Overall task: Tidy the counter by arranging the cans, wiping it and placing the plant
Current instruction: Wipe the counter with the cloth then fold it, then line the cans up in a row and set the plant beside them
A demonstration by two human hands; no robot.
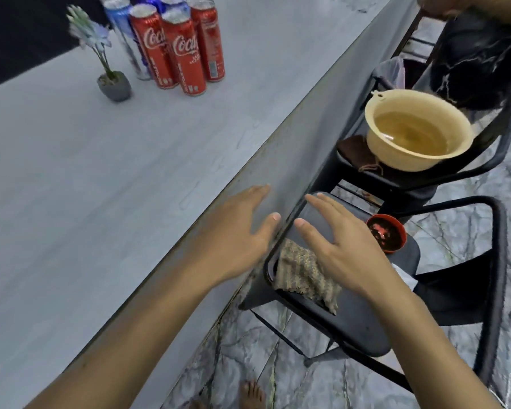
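At the counter's [101, 172] near edge, we list:

- Left hand [242, 231]: fingers straight and spread, holding nothing, over the counter lip.
- Right hand [345, 246]: likewise flat and empty, over the chair [351, 329] seat and partly covering the cloth [301, 273]. We cannot tell whether it touches. We judge it a reach for wiping.
- Cloth: knitted, ribbed, frayed at the hem, crumpled on the black seat, probably kept close to hand.
- Cans [183, 51]: slim metal cylinders, red and blue, upright in a tight cluster at the counter's far end, so we reckon them arranged.
- Plant [114, 84]: pale bloom, thin stem, small grey pot, just beside the cans.
- Counter: pale grey, smooth, faintly streaked.
- Basin [396, 154]: cream plastic, round, holding yellowish water, on the far chair [404, 180], likely for wetting the cloth.
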